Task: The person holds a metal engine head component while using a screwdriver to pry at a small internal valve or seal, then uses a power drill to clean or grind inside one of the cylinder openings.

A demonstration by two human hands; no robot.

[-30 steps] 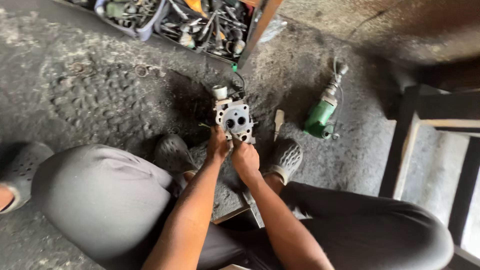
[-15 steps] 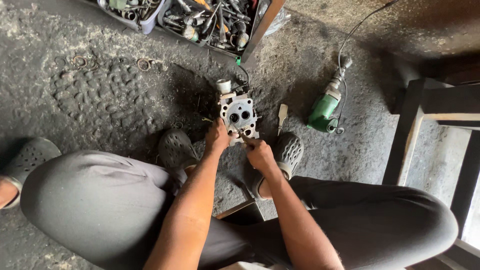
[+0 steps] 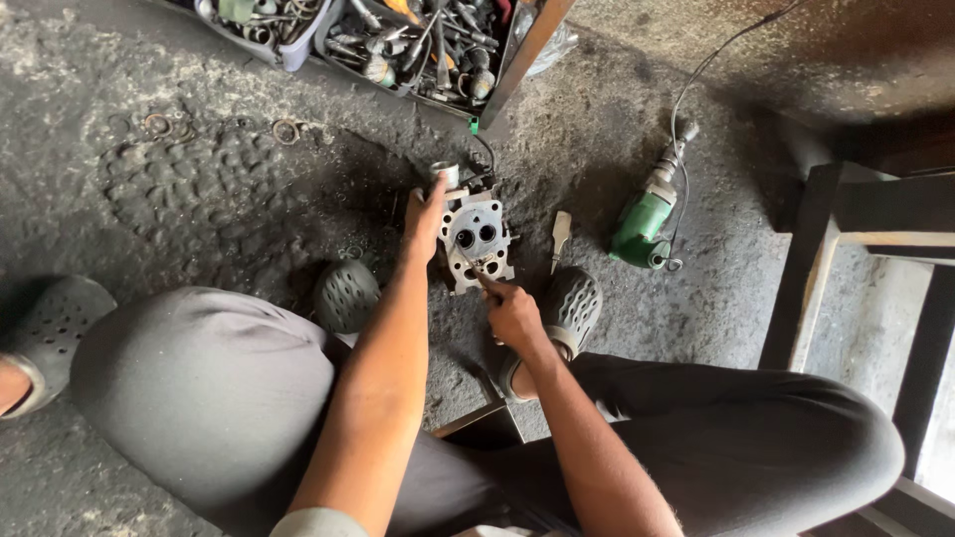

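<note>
A grey metal engine part (image 3: pixel 477 239) with two round holes lies on the dark floor between my feet. My left hand (image 3: pixel 426 221) grips its left edge, fingers reaching toward its top. My right hand (image 3: pixel 512 316) is closed around a thin tool (image 3: pixel 480 277) whose tip touches the lower face of the part. I sit with both knees spread, in dark trousers and grey perforated clogs (image 3: pixel 569 308).
A green power drill (image 3: pixel 645 224) with its cable lies to the right. A flat scraper-like tool (image 3: pixel 560 237) rests beside the part. Trays of assorted tools (image 3: pixel 418 40) stand at the top. A dark wooden frame (image 3: pixel 856 229) is at the right. Another clog (image 3: pixel 50 328) shows at left.
My left hand has slid up along the part's left side. My right hand has drawn back and down, now pressing a thin tool against the part's lower face.
</note>
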